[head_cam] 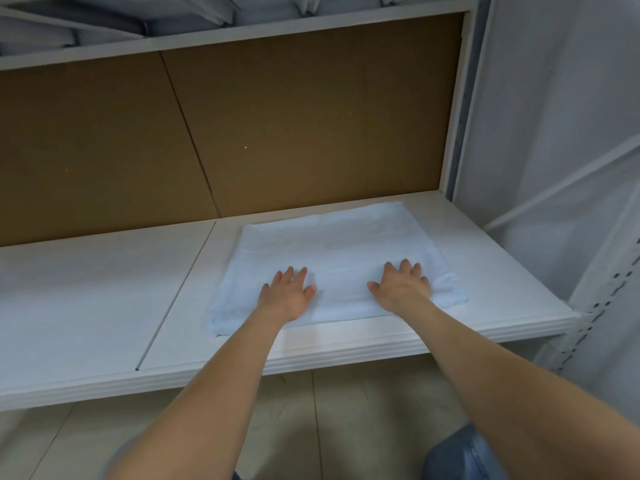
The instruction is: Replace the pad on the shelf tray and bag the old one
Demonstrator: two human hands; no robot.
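The left hand (287, 294) is laid flat on the near part of the pad (332, 244), at the middle of the frame, fingers straight and spread; nothing is gripped. The right hand (401, 289) is pressed down likewise just to its right, fingers fanned, and nothing is held by it either. The pad is spread on the right section of the shelf tray (346, 344), its near edge close to the front lip and its far edge short of the backboard (311, 116).

The step in hand is judged to be the smoothing of the pad. It is best done with flat palms swept outward from the centre toward the corners, so that ridges are pushed out rather than bunched. The rumpled near left corner should be pressed down last, and the edges squared to the lip.

The pad is a thin, soft, pale blue-white rectangle, faintly fibrous and crossed by fold creases. The tray is smooth, hard and white, split by a narrow seam toward the left and ribbed along its front. The backboard is matt brown. Folded grey-blue cloth (104, 15) is stacked along the top edge. White sheeting (554, 116) hangs at the right beside a perforated upright (588, 323). At the lower right a rounded blue object (460, 455) is cut off by the frame edge; it is possibly the bag, but that cannot be told.
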